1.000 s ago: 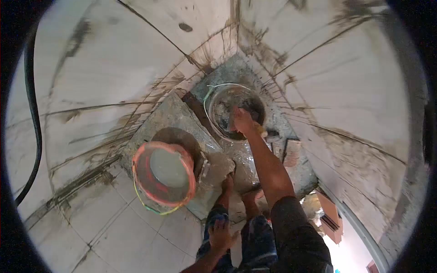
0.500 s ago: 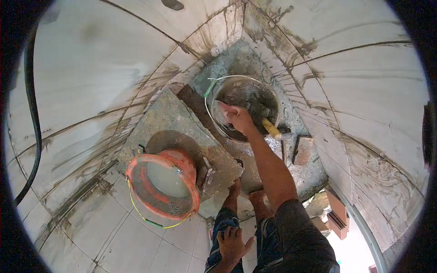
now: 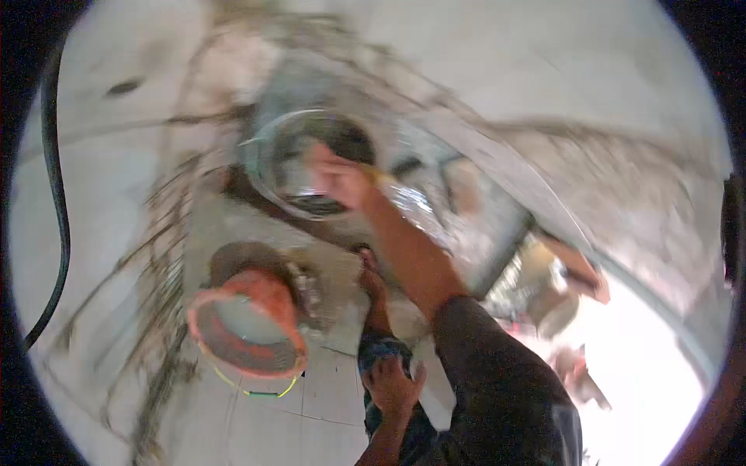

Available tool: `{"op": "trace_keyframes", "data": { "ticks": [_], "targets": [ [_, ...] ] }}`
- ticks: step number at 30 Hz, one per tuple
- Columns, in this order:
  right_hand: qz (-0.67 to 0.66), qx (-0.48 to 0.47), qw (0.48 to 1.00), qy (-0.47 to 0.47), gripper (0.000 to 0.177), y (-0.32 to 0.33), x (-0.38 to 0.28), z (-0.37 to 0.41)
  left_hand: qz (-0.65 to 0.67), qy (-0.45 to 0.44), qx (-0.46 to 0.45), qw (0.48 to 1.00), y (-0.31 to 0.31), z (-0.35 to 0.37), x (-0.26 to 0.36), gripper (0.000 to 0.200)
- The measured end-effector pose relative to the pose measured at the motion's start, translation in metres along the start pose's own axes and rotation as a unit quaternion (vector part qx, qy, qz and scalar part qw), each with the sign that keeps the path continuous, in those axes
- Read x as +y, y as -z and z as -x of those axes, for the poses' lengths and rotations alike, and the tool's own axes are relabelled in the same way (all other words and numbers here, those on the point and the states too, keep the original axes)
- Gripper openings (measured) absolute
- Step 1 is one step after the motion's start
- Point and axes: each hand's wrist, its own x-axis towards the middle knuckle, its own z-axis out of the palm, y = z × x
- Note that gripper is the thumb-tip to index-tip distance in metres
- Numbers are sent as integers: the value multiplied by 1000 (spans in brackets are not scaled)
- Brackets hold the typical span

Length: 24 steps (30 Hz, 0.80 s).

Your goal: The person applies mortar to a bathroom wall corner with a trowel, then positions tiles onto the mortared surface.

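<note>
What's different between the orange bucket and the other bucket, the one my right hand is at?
The orange bucket is vivid reddish orange, while the other bucket looks dull grey. Inside the orange bucket is pale liquid; the other bucket holds something darker, too blurred to identify. Your right hand is over the other bucket's opening, but no hand is at the orange bucket. Both are round and open-topped.

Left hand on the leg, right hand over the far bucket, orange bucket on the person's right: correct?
Wrong side: the head view shows the orange bucket on the person's left. The left hand is on the leg and the right hand over the far bucket.
</note>
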Motion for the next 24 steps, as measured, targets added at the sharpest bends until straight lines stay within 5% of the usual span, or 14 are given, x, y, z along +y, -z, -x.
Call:
{"op": "trace_keyframes", "data": {
  "ticks": [3, 4, 5, 6, 8, 11, 24],
  "targets": [
    [-109, 16, 988, 105, 27, -59, -2, 43, -3, 11, -54, 998, -6, 9, -7, 53],
    [-167, -131, 971, 114, 33, -40, 10, 36, -23, -7, -71, 997, 4, 5, -5, 54],
    [-61, 121, 986, 100, 36, -80, 6, 58, -43, -20, -87, 995, 11, 10, -3, 54],
    [126, 159, 959, 197, 38, -59, 30, 46, -47, -54, -111, 991, 7, 34, -1, 54],
    [-63, 173, 969, 168, 39, -124, 14, 84, -24, -85, -143, 986, 11, 42, -15, 54],
    [-46, 230, 967, 98, 56, -140, 9, 74, -3, -85, -154, 984, 17, 44, -17, 54],
    [-133, 47, 968, 208, 36, -277, -25, 229, 118, -67, -169, 976, 36, 30, -20, 54]
  ]
}}
